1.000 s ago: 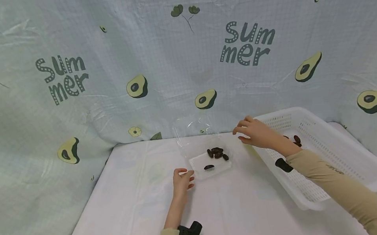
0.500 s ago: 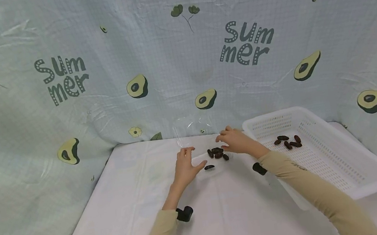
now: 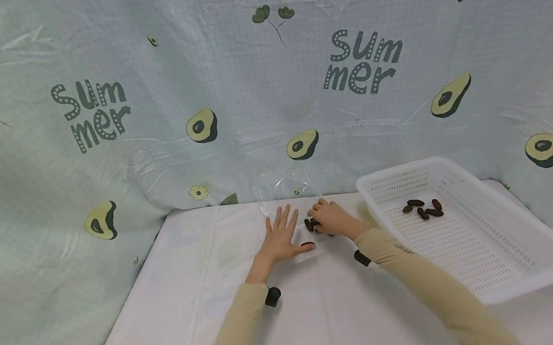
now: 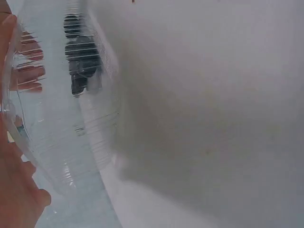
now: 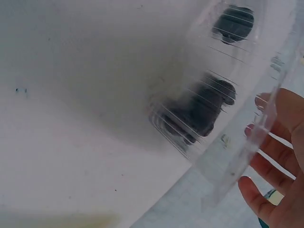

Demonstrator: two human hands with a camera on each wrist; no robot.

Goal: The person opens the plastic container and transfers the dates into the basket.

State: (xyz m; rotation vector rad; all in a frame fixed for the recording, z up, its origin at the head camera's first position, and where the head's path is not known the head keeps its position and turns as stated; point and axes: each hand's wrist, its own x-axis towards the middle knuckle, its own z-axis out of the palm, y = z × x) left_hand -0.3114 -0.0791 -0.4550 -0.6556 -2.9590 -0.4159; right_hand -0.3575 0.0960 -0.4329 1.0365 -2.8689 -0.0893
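While the left hand [image 3: 278, 244] spreads its fingers [image 3: 285, 218] wide, the right hand [image 3: 333, 219] curves loosely, both empty.

Basket [image 3: 468, 255] (pieces [image 3: 434, 212] inside) right of the container [image 4: 57, 128]

Soft, even light in the head view; wrist views dimmer, grey shadow across the worktop [image 4: 209, 109], glints on the box [image 4: 61, 118], dark pieces [image 5: 197, 111] blurry in the right one!
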